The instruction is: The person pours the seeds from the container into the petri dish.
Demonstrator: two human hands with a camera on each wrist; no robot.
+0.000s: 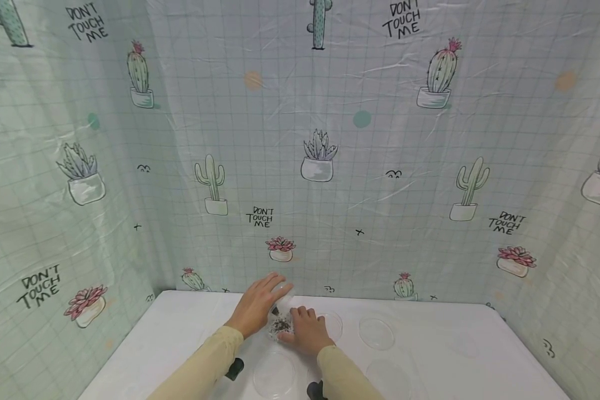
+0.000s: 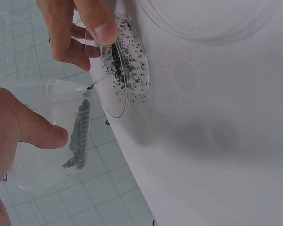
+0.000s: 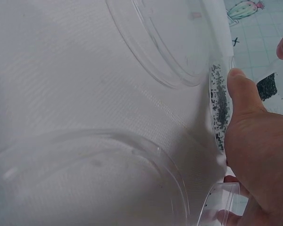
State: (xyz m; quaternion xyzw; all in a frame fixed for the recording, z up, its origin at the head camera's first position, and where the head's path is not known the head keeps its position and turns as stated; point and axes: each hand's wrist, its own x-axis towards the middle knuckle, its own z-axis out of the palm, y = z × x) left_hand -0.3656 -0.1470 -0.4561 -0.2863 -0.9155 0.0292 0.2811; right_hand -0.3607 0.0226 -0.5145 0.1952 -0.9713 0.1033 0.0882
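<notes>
My left hand point(image 1: 256, 305) grips a clear plastic cup point(image 2: 42, 165) that is tipped on its side. Black granules point(image 2: 80, 134) lie along the cup's lower wall, near its mouth. The mouth faces a round clear petri dish point(image 2: 140, 92), where many black granules are scattered, thicker toward the middle. My right hand point(image 1: 311, 332) holds this dish by its edge, the thumb point(image 3: 243, 92) at the rim. Beside the lower fingers of that hand a clear curved piece point(image 3: 219, 202) shows; I cannot tell whether it belongs to the dish.
Several other clear round dishes or lids lie on the white table point(image 1: 195, 316): one dish point(image 1: 274, 375) in front, another dish point(image 1: 376, 333) to the right. A curtain point(image 1: 280, 183) printed with cacti hangs behind and at both sides of the table.
</notes>
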